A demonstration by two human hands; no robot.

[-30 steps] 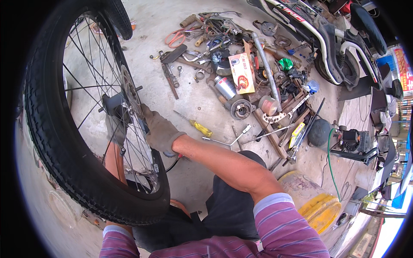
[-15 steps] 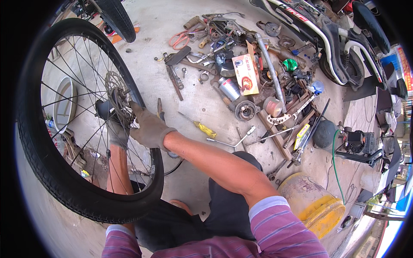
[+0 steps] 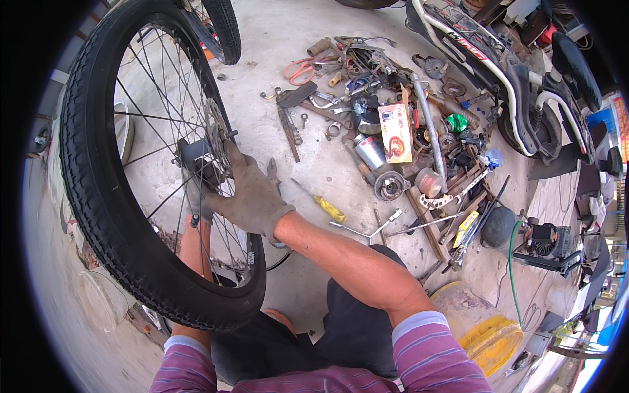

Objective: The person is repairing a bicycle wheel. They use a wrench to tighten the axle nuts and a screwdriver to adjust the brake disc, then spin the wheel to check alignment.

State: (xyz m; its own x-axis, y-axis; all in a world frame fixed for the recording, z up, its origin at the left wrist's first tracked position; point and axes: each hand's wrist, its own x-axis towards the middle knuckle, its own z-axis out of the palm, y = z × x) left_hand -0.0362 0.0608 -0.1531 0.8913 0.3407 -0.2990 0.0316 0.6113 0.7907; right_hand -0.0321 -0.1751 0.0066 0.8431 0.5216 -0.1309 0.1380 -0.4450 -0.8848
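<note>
So the wheel [image 3: 92,190] is taking up the left side, tilting in front of the person, and both gloved hands are gathering at its hub [image 3: 195,157]. The right hand [image 3: 252,193] is resting along the hub's right side, thumb and fingers spreading wide, but I can't tell if it's actually squeezing anything. The left hand [image 3: 195,202] is half hiding behind the wheel, so I can't tell its grip either. My guess: they're going for the middle because the weight is balancing there. The yellow-handled screwdriver [image 3: 329,208] is lying just right of the hands, probably for easy reach.

Containers, then. The cardboard box [image 3: 396,134] is standing among the parts with a flap sticking up (no clue what's inside). A silver can [image 3: 370,152] is leaning just left of it, contents hidden. The round tub [image 3: 429,181] is showing something reddish, maybe just its lid. Near right, a yellow-banded bucket [image 3: 491,340] is sitting, and I'm not seeing into it.
</note>
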